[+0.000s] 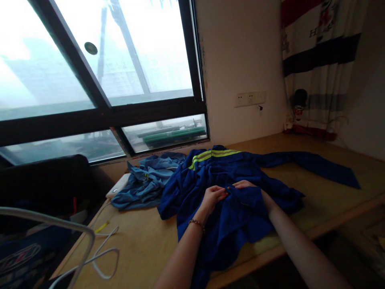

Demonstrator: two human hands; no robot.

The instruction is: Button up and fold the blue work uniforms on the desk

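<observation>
A dark blue work jacket (195,188) with yellow-and-grey stripes lies spread over the wooden table, one sleeve stretched out to the right. My left hand (213,196), a beaded bracelet on its wrist, pinches the jacket's fabric near the middle of its front. Close beside it, my right hand (245,185) is closed on the same cloth, and a raised fold of the jacket covers part of its fingers and wrist. The fingertips of both hands nearly meet. Whether they grip a button or only cloth is too small to tell.
Crumpled light blue denim clothing (147,176) touches the jacket's left side. A white power strip (118,186) and a looped white cable (102,257) are at the left of the table (144,241). Behind stand a window (144,108) and wall sockets (250,98); a curtain (319,80) hangs right.
</observation>
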